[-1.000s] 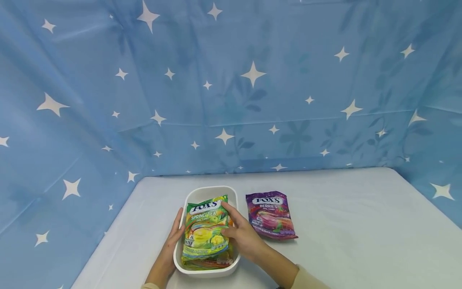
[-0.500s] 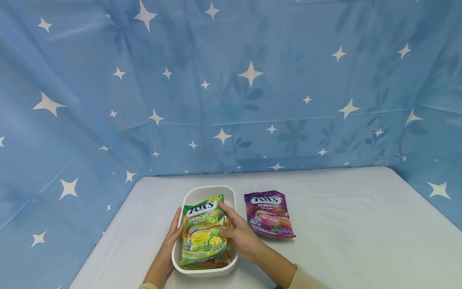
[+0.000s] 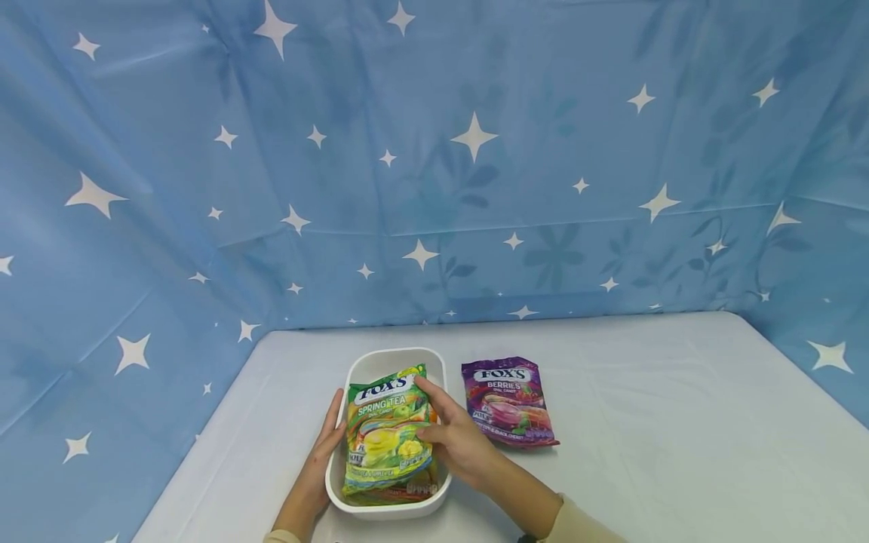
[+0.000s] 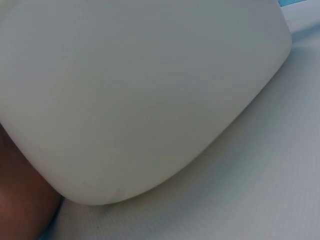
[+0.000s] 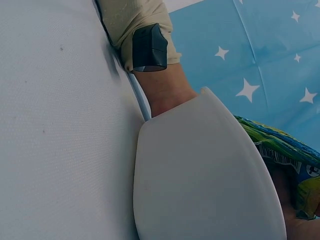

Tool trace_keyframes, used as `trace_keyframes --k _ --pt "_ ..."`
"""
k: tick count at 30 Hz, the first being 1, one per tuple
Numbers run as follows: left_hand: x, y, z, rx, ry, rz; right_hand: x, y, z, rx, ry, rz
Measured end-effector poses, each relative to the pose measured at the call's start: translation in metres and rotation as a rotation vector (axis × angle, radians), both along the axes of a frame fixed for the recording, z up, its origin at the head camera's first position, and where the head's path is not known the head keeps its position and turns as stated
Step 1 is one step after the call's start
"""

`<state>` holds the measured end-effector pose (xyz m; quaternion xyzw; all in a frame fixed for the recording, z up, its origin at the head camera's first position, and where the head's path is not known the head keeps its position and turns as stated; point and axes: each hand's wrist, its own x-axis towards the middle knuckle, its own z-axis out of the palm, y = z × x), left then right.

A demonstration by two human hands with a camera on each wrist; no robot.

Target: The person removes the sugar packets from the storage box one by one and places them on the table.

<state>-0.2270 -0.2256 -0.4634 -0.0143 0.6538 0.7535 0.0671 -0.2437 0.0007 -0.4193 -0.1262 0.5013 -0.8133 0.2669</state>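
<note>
A white bin (image 3: 387, 513) with rounded corners stands on the table. Inside it a green and yellow candy bag (image 3: 380, 434), printed FOX'S SPRING TEA, leans over another bag (image 3: 407, 494) that shows only at the near end. My right hand (image 3: 462, 445) holds the green bag by its right edge, thumb and one finger on the front; its other fingers are hidden. My left hand (image 3: 317, 464) rests along the bin's left side with straight fingers. The bin wall (image 4: 150, 100) fills most of the left wrist view. The green bag (image 5: 305, 155) rises above the rim in the right wrist view.
To the right of the bin lies a purple candy bag (image 3: 509, 403) printed FOX'S BERRIES. A white cloth (image 3: 645, 422) covers the table. A blue curtain (image 3: 434, 188) with white stars hangs behind and at the sides. A black device (image 5: 150, 47) sits on the left sleeve.
The near edge of the green bag has risen slightly, showing more of the bag below. Both hands stay almost in place; the whole view shifts a little.
</note>
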Motion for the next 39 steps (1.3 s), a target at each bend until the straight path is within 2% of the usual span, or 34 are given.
trace_keyframes --k 11,19,33,39 --pt "0.0003 0.0019 0.0009 -0.017 -0.004 0.009 -0.0011 0.0019 0.0015 -0.012 -0.005 0.003" --pt "0.0015 0.0025 0.0023 0.014 0.002 0.016 -0.0040 0.0044 0.0018 -0.009 0.024 -0.007" --pt "0.0009 0.0012 0.0015 -0.042 -0.016 0.041 -0.0064 0.0082 0.0036 -0.017 0.013 -0.016" --pt "0.0016 0.0016 0.0024 -0.015 -0.007 0.021 -0.0064 0.0088 0.0038 -0.006 0.009 -0.038"
